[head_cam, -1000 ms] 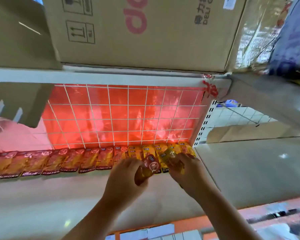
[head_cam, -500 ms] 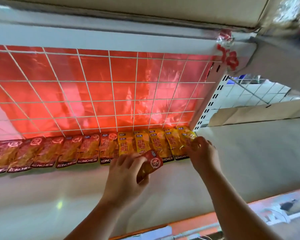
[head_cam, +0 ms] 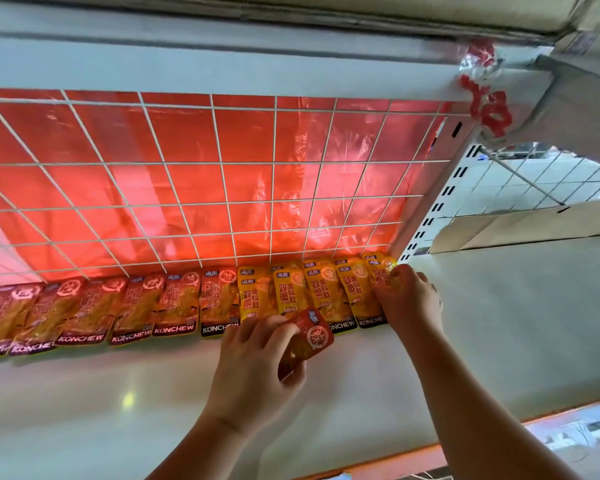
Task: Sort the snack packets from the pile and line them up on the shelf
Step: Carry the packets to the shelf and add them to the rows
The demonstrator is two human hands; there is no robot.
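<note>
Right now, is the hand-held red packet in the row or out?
Out: the left hand holds the red packet tilted, in front of the row.

Location type: retail shop, display shelving. Indicators:
- A white metal shelf (head_cam: 187, 410) with an orange front edge strip (head_cam: 413, 457).
- A perforated slotted upright (head_cam: 440, 202) at the bay's right end.
- A white wire grid back panel (head_cam: 222, 188).
- Red snack packets (head_cam: 177, 303) and yellow snack packets (head_cam: 326, 292), all printed KONCHEW, faced in one row against the panel.
</note>
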